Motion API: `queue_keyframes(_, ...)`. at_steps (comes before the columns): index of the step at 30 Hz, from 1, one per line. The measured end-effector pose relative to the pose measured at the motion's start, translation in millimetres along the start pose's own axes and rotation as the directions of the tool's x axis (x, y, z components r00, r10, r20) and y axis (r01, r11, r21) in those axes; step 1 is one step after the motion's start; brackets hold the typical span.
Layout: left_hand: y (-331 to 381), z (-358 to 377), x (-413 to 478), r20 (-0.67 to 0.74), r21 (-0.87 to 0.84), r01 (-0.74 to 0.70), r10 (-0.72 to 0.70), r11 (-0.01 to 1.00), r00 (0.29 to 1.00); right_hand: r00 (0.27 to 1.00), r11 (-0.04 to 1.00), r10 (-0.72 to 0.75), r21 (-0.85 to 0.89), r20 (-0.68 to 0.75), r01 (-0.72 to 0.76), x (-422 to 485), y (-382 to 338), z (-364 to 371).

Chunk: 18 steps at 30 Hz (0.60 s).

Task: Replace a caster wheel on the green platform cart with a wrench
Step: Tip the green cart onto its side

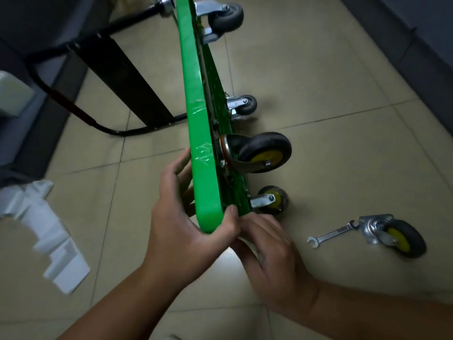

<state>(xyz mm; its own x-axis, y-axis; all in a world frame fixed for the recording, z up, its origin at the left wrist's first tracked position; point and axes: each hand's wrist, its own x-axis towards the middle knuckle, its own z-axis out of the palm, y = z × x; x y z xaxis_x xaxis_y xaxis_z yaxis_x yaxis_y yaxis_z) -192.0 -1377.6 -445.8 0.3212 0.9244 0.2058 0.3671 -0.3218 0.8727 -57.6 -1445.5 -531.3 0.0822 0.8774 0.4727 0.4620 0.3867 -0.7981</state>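
The green platform cart [199, 123] stands on its side edge, wheels facing right. My left hand [188, 231] grips its near corner, thumb over the rim and fingers on the top face. My right hand [272, 256] is beside that corner on the underside, fingers curled against the edge; what they hold is hidden. A black caster with a yellow hub [263, 152] is mounted near this end, and a smaller one [272, 200] sits below it. On the floor to the right lie a silver wrench [329, 234] and a loose caster wheel [394, 235], touching each other.
Two grey casters [226, 17] [246, 105] are at the cart's far end. The black folded handle [81, 111] lies on the floor at left. White foam packing [52, 239] sits at lower left. Dark furniture lines the left and the upper right.
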Motion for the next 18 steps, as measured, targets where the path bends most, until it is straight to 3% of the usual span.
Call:
queue_keyframes(4,6.2,-2.1,0.1,-0.022,0.005,0.016,-0.015,1.000,1.000,0.996,0.997,0.051,0.048,0.078,-0.055,1.6,0.0,-2.8)
queue_keyframes(11,13.0,-0.4,-17.0,0.046,-0.008,0.105,-0.105,0.994,0.993,0.985,0.997,0.065,-0.053,0.162,-0.057,-9.4,-3.8,-9.5)
queue_keyframes(18,36.2,-6.1,-19.3,0.121,0.064,0.201,-0.208,0.977,0.971,0.982,0.986,0.162,-0.058,0.097,-0.157,-14.5,-28.2,-15.0)
